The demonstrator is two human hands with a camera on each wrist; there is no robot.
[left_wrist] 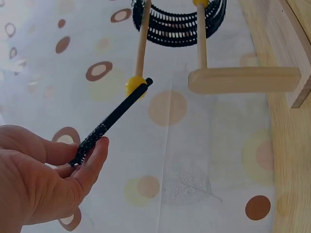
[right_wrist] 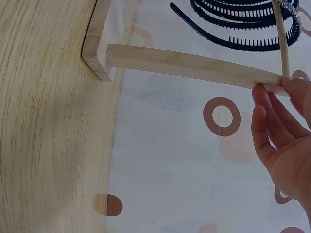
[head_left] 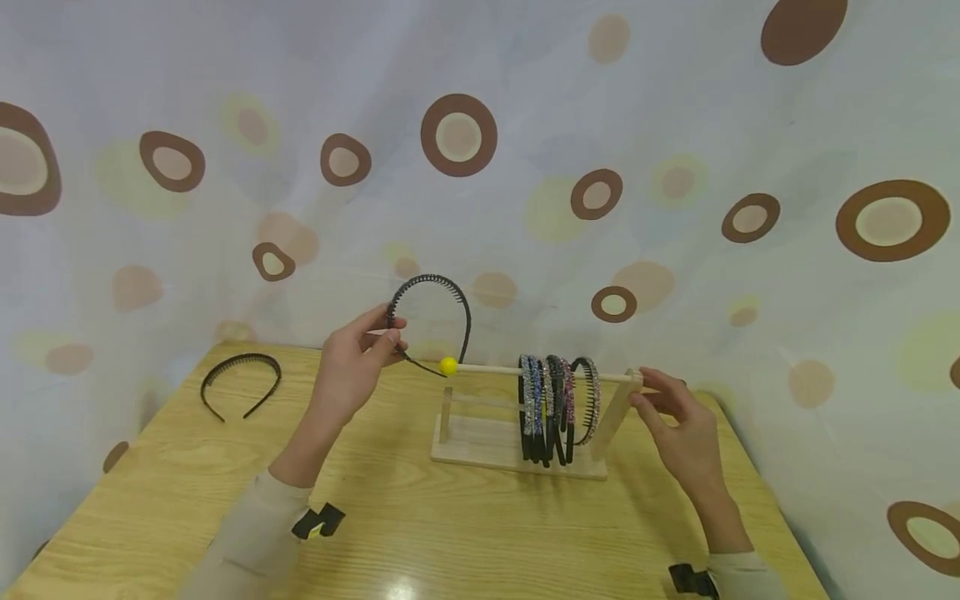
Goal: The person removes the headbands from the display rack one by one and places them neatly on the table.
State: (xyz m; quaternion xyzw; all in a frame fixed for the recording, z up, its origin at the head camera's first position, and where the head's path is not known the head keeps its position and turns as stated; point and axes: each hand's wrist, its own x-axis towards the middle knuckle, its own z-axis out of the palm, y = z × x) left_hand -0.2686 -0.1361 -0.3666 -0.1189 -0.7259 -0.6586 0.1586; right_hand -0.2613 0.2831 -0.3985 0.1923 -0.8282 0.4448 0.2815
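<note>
My left hand (head_left: 351, 367) pinches a black toothed headband (head_left: 468, 325) by one side, its loop standing up. The held headband's tips are beside the yellow ball (head_left: 448, 367) at the free end of a wooden rod; in the left wrist view one tip (left_wrist: 141, 90) overlaps that ball. With thumb and fingers, my right hand (head_left: 682, 433) grips the top of the upright (right_wrist: 194, 65) of the wooden headband stand (head_left: 480, 450). Several headbands (head_left: 528, 408), some glittery, hang on the upper rod near that upright.
Another black headband (head_left: 243, 357) lies on the wooden table (head_left: 375, 533) at the left. A lower rod (head_left: 480, 402) of the stand runs below the upper one. Behind the table hangs a pale sheet (head_left: 525, 267) with brown ring patterns.
</note>
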